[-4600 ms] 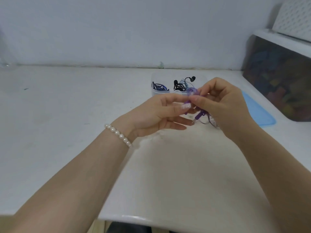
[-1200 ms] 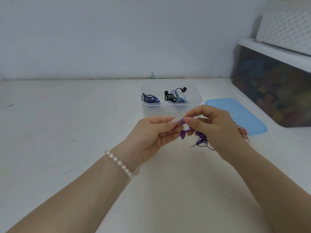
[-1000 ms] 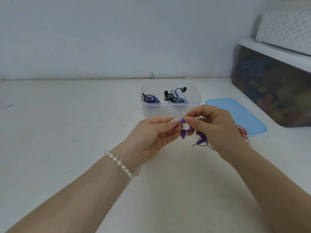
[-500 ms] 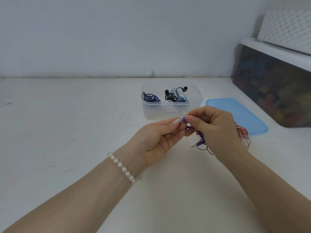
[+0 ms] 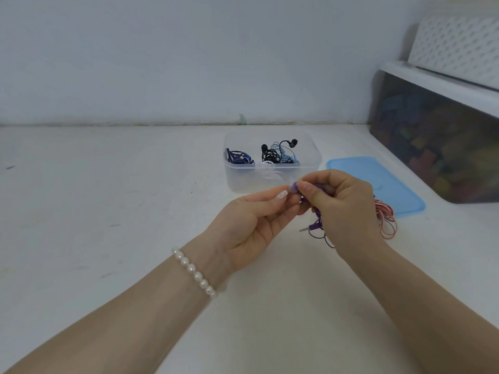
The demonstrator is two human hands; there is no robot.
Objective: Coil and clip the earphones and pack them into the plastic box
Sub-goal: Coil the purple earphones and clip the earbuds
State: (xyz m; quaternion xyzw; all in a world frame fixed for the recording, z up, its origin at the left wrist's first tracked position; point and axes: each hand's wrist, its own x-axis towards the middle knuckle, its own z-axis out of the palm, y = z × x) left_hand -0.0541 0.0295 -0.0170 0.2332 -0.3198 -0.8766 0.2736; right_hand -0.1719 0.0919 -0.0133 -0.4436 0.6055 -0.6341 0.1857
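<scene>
Both forearms reach in from the near edge over the white surface (image 5: 113, 201); a pearl bracelet (image 5: 194, 271) circles the left wrist. Broad bare stretch of surface lies to the left.

Left hand (image 5: 251, 222) and right hand (image 5: 343, 209) meet above the surface, fingertips touching. Together they pinch the purple earphones (image 5: 314, 226) at a small purple piece between thumb and forefinger tips; whether that piece is a clip or an earbud, cannot tell. The cord loops hang below the right hand, plug end pointing left.

Just right of the right hand, a red-and-white coiled cord (image 5: 386, 220) lies on the surface, touching the near edge of the blue lid (image 5: 378, 182).

Beyond the hands, near them, stands the clear plastic box (image 5: 272, 179), open-topped, holding dark blue, black, light blue and white earphone bundles.

Far right: a dark storage bin (image 5: 437, 136) under a white shelf edge. Wall closes off the back.
</scene>
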